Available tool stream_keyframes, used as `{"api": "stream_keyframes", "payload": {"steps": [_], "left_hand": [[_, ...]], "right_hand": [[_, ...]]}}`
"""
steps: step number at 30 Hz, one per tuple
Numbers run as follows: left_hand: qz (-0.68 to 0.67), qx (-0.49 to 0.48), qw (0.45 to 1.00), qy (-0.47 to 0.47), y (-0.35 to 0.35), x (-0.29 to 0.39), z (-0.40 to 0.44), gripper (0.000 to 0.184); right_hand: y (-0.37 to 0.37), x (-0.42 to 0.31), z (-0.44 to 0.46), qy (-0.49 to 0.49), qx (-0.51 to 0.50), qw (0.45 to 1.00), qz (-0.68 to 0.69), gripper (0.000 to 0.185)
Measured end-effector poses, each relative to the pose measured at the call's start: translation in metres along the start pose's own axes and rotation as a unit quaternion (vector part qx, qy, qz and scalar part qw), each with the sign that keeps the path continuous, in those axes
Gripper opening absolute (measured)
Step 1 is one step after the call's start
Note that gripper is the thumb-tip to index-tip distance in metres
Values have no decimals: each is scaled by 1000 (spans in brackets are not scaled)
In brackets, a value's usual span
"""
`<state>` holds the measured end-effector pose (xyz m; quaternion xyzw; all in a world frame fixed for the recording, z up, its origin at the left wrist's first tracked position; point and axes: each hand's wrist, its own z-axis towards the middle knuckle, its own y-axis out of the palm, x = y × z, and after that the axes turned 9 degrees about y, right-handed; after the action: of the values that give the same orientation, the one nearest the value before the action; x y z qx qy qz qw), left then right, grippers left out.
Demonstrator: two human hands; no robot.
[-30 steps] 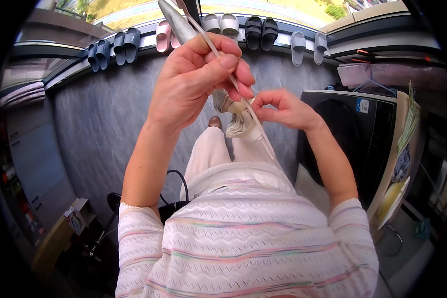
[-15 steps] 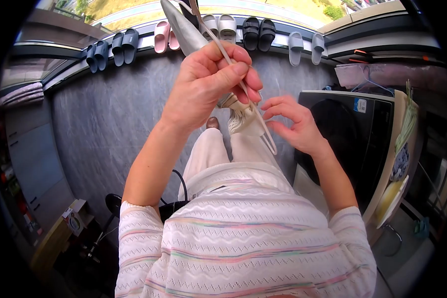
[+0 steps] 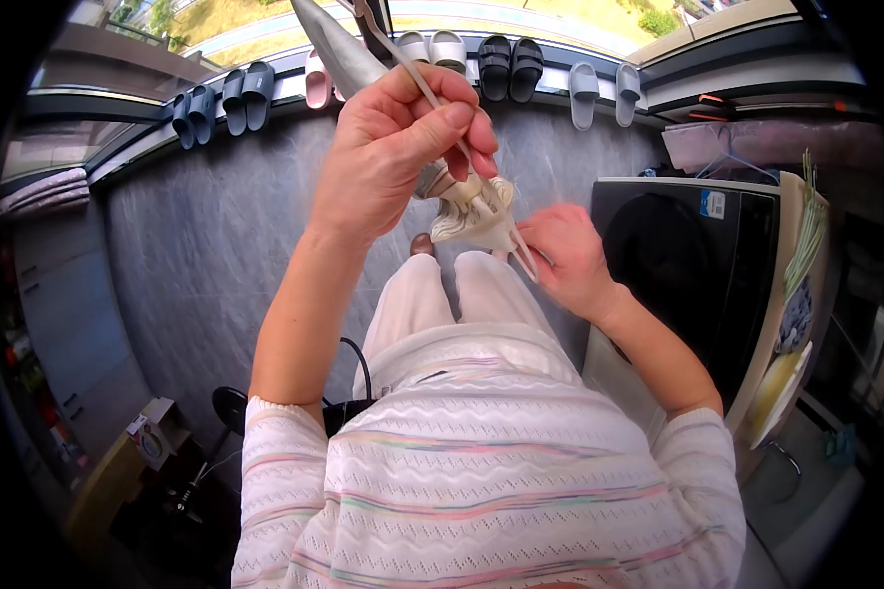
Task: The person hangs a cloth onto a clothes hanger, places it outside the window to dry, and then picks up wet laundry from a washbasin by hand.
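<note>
A thin pale strip (image 3: pixel 420 84) is held aslant in front of the body. It is pinched by the left hand (image 3: pixel 383 157): thumb and forefinger are closed tightly on it, the other fingers curled loosely below. The lower end of the strip is met, or nearly met, by the right hand (image 3: pixel 570 257). This hand is blurred, its fingers bent; how far the grip is closed, and whether the end is held, cannot be told.

Beyond the left hand, a grey tapered piece (image 3: pixel 339 49) is seen beside the strip's upper run. Below, a pleated cream piece (image 3: pixel 471 221) is seen between the hands, before the knees. How these are joined, if at all, is hidden by the left hand.

The step in hand is judged to be handling of the strip's lower end. A firm left pinch and a clear right-hand purchase on that end seem to be called for.

Slippers (image 3: pixel 248 98) are ranged along the sill beyond the grey floor (image 3: pixel 216 216); a dark machine (image 3: pixel 697 275) is placed at right.
</note>
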<state>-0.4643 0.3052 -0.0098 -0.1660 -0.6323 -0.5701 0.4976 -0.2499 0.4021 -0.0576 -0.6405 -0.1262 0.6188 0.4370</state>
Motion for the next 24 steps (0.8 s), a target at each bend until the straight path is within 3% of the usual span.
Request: {"api": "stream_keyframes", "payload": {"steps": [2, 3, 5, 6, 10, 13, 16, 19, 21, 23, 24], "left_hand": [[15, 22, 1000, 1, -5, -4, 1, 12], [23, 32, 999, 2, -8, -6, 3, 11], [37, 33, 999, -5, -11, -8, 6, 13], [45, 34, 998, -7, -12, -9, 8, 14], [39, 33, 999, -4, -11, -12, 16, 14], [62, 31, 997, 21, -14, -13, 22, 15], [123, 36, 991, 43, -14, -8, 30, 19], [178, 10, 984, 28, -23, -5, 39, 26], [152, 4, 988, 10, -35, -1, 48, 34], [179, -5, 983, 35, -45, 7, 50, 35], [198, 40, 979, 38, -53, 9, 44, 37]], "right_hand": [[-11, 1, 5, 95, -51, 991, 77, 12], [-19, -7, 10, 167, -57, 960, 216, 13], [-35, -25, 20, 298, -63, 826, 473, 20], [-33, -27, 20, 260, -84, 861, 429, 31], [-21, -53, 54, 238, -65, 877, 413, 22], [-20, -49, 79, 171, -13, 956, 239, 22], [-11, -44, 105, 213, -58, 924, 311, 22], [-24, -54, 136, 221, -174, 911, 301, 16], [-22, -57, 154, 150, -120, 925, 328, 17], [-20, -56, 163, 210, -146, 894, 369, 19], [-22, -57, 166, 230, -153, 882, 383, 19]]}}
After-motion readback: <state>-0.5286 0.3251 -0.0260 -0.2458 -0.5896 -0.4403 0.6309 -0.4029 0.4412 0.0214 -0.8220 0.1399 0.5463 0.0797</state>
